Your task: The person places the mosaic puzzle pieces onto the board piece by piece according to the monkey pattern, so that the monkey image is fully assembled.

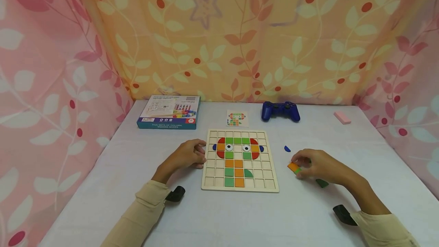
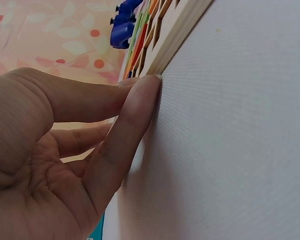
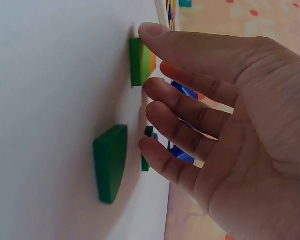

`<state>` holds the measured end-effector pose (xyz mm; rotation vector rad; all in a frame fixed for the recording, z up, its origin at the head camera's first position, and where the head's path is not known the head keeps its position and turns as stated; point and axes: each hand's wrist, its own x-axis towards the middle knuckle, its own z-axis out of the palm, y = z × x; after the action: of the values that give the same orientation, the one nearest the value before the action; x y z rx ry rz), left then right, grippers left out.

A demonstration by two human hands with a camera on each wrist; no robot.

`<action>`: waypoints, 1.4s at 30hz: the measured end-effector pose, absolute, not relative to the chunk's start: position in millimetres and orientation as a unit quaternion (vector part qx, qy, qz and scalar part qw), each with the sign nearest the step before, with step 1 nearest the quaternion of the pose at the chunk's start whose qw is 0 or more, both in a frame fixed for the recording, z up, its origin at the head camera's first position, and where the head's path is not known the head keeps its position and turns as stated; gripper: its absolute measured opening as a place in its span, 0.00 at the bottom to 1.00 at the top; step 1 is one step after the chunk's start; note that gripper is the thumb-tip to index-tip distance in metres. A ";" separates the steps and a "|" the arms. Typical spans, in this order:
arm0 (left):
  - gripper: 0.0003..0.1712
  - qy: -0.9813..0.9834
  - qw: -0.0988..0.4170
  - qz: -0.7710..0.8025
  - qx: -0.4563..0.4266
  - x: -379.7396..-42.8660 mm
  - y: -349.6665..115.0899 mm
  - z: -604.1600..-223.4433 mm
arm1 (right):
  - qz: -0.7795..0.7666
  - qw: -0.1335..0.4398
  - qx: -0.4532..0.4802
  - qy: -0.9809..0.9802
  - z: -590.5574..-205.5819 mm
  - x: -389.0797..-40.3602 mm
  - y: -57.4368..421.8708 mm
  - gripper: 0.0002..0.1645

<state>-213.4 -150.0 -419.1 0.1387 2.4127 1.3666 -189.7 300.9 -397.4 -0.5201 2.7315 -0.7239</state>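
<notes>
At the table's middle lies a wooden grid board [image 1: 274, 184] holding red, orange, green and blue pieces and two eye pieces. My left hand [image 1: 189, 153] pinches its left rim, thumb against the edge in the left wrist view. Off to the board's right, my right hand [image 1: 317, 166] has its thumb and forefinger around an orange tile [image 1: 292, 166] and a light green tile [image 3: 146, 62], side by side low at the tabletop. Under that hand lies a dark green curved piece [image 3: 110, 162]; another small dark green piece [image 3: 147, 150] shows beyond it. A blue half-round piece [image 1: 287, 148] lies near the fingertips.
Behind the board are a pattern card [image 1: 237, 118] and a blue game controller [image 1: 280, 112]. A boxed bead set [image 1: 168, 112] sits at the back left, a pink block [image 1: 342, 117] at the back right. Patterned curtains [image 1: 219, 37] enclose the white-covered table.
</notes>
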 end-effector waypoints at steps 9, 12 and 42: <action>0.35 0.855 0.176 0.485 0.049 -213.7 -150.0 -419.7 | -0.260 0.153 -0.177 0.937 -400.1 -181.1 312.0 0.23; 0.35 0.857 0.175 0.482 0.050 -213.8 -149.9 -420.4 | -0.253 0.148 -0.183 0.938 -400.1 -179.9 314.8 0.22; 0.34 0.857 0.177 0.482 0.039 -215.0 -149.3 -421.9 | -0.242 0.100 -0.241 0.934 -391.8 -194.0 277.4 0.16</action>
<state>-215.0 -149.3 -421.9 0.1106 2.4273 1.3633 -194.0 277.4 -391.8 -0.7116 2.7616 -0.7166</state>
